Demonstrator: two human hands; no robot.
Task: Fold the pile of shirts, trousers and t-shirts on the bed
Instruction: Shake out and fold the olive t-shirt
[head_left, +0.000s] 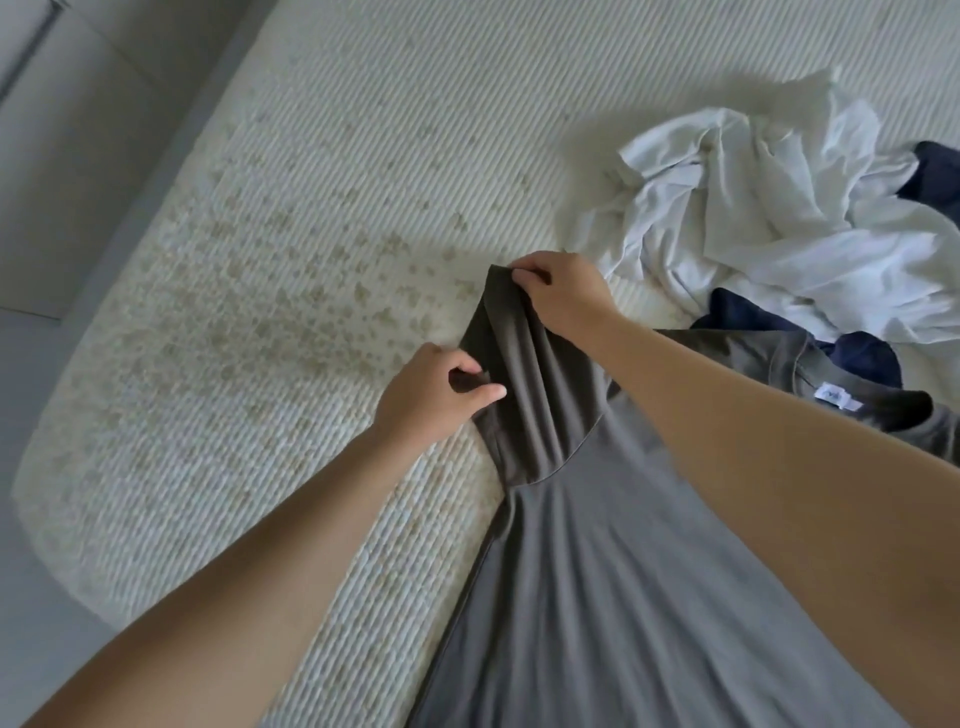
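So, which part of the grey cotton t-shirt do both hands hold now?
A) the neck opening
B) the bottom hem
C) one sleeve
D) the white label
C: the left hand and right hand both pinch the end of one sleeve of the grey cotton t-shirt.

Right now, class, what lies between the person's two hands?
In the head view, only the grey t-shirt's sleeve spans the gap: the left hand pinches its lower corner, the right hand its upper corner.

2 hands (434, 395) (558, 293); 1 grey tee (623, 571); 1 white garment (779, 208); navy garment (862, 353), count unclear.
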